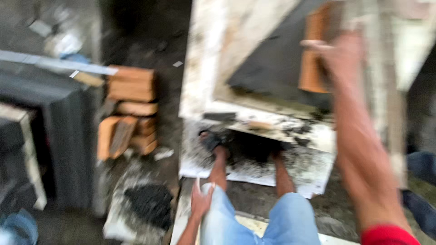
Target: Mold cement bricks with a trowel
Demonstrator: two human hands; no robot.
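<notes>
The picture is motion-blurred. My right hand (338,56) is raised at the upper right and seems to grip an orange block (309,68), held against the dark panel (272,63) of a large tilted white frame (204,59). A red sleeve shows at my right elbow. My left hand (200,199) hangs low beside my left thigh, fingers apart, holding nothing. I wear light blue shorts. My feet stand in dark sandals on a white sheet (309,174) strewn with dark grit.
A stack of orange blocks (131,111) sits on the ground at the left, next to dark grey slabs (68,136). A heap of dark material (149,204) lies at the lower left. Blue cloth (422,181) shows at the right edge.
</notes>
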